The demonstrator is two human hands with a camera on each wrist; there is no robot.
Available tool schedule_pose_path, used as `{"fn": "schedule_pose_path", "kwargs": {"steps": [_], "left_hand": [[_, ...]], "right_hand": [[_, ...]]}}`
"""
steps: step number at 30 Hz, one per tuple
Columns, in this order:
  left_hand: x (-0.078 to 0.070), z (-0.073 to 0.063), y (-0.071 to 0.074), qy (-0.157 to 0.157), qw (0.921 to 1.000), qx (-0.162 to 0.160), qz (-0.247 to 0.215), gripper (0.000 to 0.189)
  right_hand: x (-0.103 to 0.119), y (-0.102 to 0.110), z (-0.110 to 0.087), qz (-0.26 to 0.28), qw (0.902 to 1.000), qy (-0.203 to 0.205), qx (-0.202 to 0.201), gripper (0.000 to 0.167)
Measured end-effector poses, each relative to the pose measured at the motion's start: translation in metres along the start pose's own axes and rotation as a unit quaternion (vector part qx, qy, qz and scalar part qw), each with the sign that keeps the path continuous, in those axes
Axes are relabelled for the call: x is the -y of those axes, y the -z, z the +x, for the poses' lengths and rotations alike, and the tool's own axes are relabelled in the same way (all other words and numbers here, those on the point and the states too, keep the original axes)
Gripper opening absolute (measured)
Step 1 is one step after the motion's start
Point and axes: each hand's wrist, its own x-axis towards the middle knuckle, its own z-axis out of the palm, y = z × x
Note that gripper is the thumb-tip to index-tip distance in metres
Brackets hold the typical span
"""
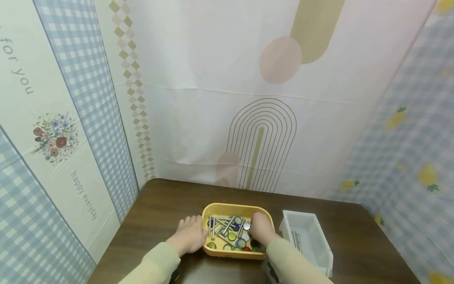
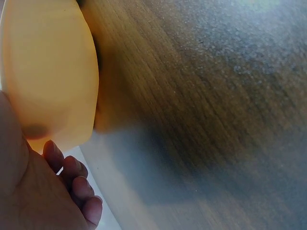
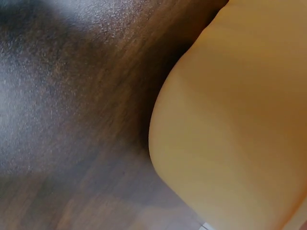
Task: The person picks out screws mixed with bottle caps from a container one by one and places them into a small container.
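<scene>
A yellow plastic basket (image 1: 232,206) stands on the table, holding a mix of long silver bolts (image 1: 213,228) and round bottle caps (image 1: 231,236) in green, white, blue and red. My left hand (image 1: 191,234) lies against the basket's left end, its fingers relaxed; in the left wrist view, the fingers (image 2: 81,187) are beside the yellow wall (image 2: 53,62). Inside the basket's right end is my right hand (image 1: 262,228), knuckles up. Its fingertips are hidden, so any held thing cannot be made out. The right wrist view shows only the basket's outer wall (image 3: 225,120) and tabletop.
To the right of the basket, a white rectangular bin (image 1: 313,246) holds a few silver bolts (image 1: 296,240) along its left side. Both stand on a dark brown wooden table (image 1: 170,197). Printed cloths (image 1: 191,118) hang behind and on both sides.
</scene>
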Motion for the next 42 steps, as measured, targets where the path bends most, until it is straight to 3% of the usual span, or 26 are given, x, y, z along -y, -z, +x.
{"fn": "schedule_pose_path", "kwargs": {"steps": [16,22,25,28,33,35,39,42], "left_hand": [[0.001,0.0,-0.007,-0.004,0.9999,-0.011,0.0,0.031],[-0.001,0.0,-0.004,-0.001,1.0,-0.006,0.004,0.033],[-0.001,0.0,-0.004,0.001,0.9999,-0.009,0.009,0.034],[-0.001,-0.001,-0.004,-0.001,0.9999,-0.008,0.006,0.033],[-0.001,-0.001,-0.003,0.001,1.0,-0.007,0.005,0.034],[-0.001,-0.001,-0.002,0.003,1.0,-0.008,0.004,0.034],[-0.001,-0.001,-0.001,0.003,0.9999,-0.01,0.003,0.034],[-0.001,0.0,-0.002,0.001,0.9999,-0.011,0.004,0.034]], "right_hand": [[-0.008,-0.012,0.0,-0.003,0.9997,-0.022,-0.01,0.027],[-0.005,-0.001,-0.003,0.073,0.997,-0.021,-0.014,0.045],[-0.004,0.007,-0.005,0.131,0.9913,-0.015,-0.002,0.029],[-0.006,0.015,-0.007,0.19,0.9815,-0.018,0.015,0.005],[-0.011,0.021,-0.006,0.276,0.9587,-0.05,0.045,0.019],[-0.013,0.022,-0.004,0.313,0.9457,-0.067,0.056,0.02],[-0.019,0.025,-0.004,0.399,0.9101,-0.086,0.072,0.025],[-0.022,0.029,-0.006,0.432,0.8951,-0.084,0.071,0.025]]}}
